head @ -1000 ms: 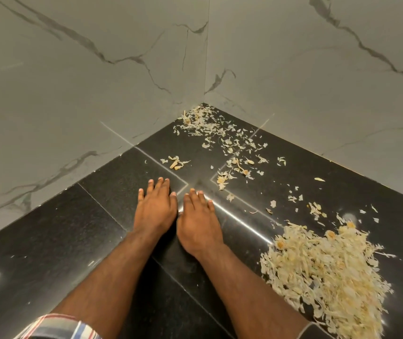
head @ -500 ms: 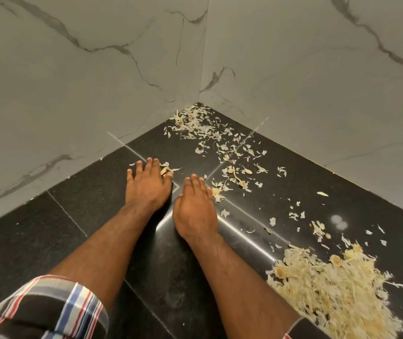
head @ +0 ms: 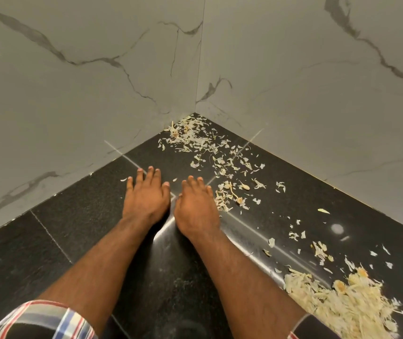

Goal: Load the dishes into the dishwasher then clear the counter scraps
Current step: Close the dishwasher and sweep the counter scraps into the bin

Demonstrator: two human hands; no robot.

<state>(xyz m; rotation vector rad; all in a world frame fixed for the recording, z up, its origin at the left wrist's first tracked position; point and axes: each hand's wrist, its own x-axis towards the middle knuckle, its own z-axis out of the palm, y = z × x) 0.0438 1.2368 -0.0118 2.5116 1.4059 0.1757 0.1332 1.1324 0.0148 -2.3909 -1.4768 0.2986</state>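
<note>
Pale papery scraps strewn on black counter | left hand, right hand flat, grip apart

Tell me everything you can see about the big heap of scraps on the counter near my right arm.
The big heap of scraps is a loose mound of pale cream shreds and thin papery flakes, like vegetable peelings, with a few yellowish nubs on top. It lies on the black speckled counter at the lower right, running out of frame at the bottom. Its edge sits right beside the right forearm; contact cannot be told. Neither hand touches it. Smaller flakes trail from it toward the wall corner.
</note>
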